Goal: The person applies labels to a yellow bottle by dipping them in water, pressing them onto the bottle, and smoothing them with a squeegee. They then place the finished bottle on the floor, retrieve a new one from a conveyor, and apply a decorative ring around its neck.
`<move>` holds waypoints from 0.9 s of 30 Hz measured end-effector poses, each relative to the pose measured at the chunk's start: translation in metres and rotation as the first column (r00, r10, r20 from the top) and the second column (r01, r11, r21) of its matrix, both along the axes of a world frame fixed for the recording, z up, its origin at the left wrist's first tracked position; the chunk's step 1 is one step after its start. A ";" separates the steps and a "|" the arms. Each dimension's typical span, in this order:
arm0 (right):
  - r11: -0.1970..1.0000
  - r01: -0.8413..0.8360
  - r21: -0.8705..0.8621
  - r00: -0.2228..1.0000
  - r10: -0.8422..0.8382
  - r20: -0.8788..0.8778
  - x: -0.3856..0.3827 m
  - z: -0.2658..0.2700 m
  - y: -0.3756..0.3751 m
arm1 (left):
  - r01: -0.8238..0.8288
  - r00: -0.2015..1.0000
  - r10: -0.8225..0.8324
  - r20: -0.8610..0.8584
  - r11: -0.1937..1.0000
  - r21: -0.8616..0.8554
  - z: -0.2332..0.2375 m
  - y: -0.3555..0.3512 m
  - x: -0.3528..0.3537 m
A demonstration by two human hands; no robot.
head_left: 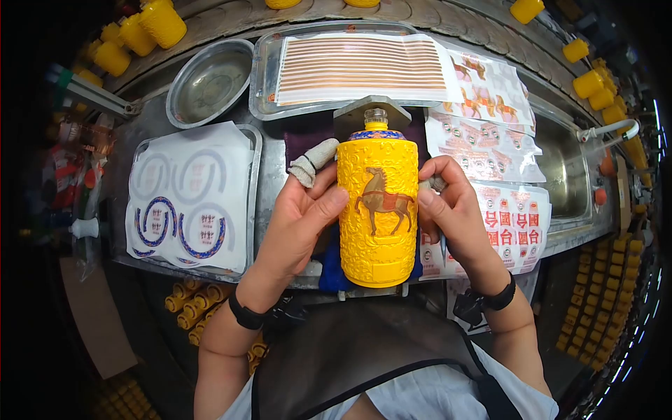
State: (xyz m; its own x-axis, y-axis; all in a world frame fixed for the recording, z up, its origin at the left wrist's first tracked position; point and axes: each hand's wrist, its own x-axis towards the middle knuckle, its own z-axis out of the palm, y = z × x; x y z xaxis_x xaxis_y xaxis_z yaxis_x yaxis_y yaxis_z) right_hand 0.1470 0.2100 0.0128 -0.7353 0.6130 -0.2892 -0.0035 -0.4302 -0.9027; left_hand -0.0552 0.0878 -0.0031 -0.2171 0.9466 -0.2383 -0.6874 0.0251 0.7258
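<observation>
A yellow embossed bottle (pixel 378 262) with a clear glass neck faces me between my hands. A brown horse decal with a red saddle (pixel 385 201) sits on its front, and a blue patterned band (pixel 376 134) rings its shoulder. My left hand (pixel 302 213) grips the bottle's left side, thumb at its edge; a greyish cloth cover (pixel 313 162) wraps one finger. On the opposite side my right hand (pixel 455 213) holds the bottle's edge with curled fingers. A thin dark tool seems tucked below that hand, mostly hidden.
Left lies a tray (pixel 255 164) with sheets of blue curved decals; a metal bowl (pixel 210 84) stands behind it. Striped decal sheets (pixel 364 66) fill the back tray. Horse and red-character sheets (pixel 511 224) lie right, beside a sink (pixel 563 168). Yellow bottles (pixel 162 24) line the back.
</observation>
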 end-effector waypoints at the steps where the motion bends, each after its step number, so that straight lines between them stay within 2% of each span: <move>1: 1.000 -0.006 0.005 1.000 0.006 -0.011 0.001 -0.004 0.001 | -0.009 1.000 0.010 -0.025 1.000 0.004 -0.001 -0.001 0.001; 7: 0.995 0.066 0.076 0.997 -0.068 0.020 -0.010 0.004 -0.009 | -0.044 0.994 0.046 -0.101 0.999 0.022 0.002 0.002 0.010; 10: 0.993 0.045 0.111 0.997 -0.051 0.052 -0.010 0.002 -0.008 | -0.053 0.989 0.057 -0.139 0.998 0.029 0.002 0.003 0.012; 27: 0.990 0.065 0.129 0.995 -0.073 0.064 -0.013 0.002 -0.009 | -0.061 0.985 0.062 -0.161 0.998 0.011 0.003 0.006 0.012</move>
State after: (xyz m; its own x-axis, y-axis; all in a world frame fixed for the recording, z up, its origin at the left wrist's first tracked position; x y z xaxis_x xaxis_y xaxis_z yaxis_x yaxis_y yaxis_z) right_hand 0.1340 0.2010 0.0144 -0.6713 0.6964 -0.2539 0.0342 -0.3131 -0.9491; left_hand -0.0431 0.0936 -0.0003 -0.3101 0.9315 -0.1899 -0.5612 -0.0182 0.8275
